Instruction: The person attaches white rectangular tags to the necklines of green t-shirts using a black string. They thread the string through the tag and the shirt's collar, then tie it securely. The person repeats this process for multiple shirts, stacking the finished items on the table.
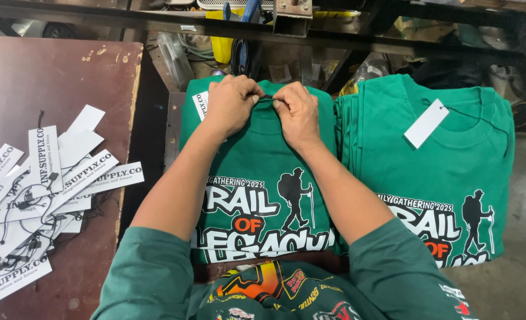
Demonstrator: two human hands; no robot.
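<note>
Head view: left hand (232,104) and right hand (296,112) pinched black tag string (267,98) at collar of green shirt (263,178), frame centre; white tags (43,184) lay at left.

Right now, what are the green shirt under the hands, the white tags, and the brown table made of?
Green shirt: soft knit fabric, likely cotton; it folds and creases, with a matte printed picture. White tags: thin stiff card, flat with sharp edges, on dark strings. Brown table: probably coated board or plywood; smooth, slightly shiny, chipped pale along the edge.
</note>
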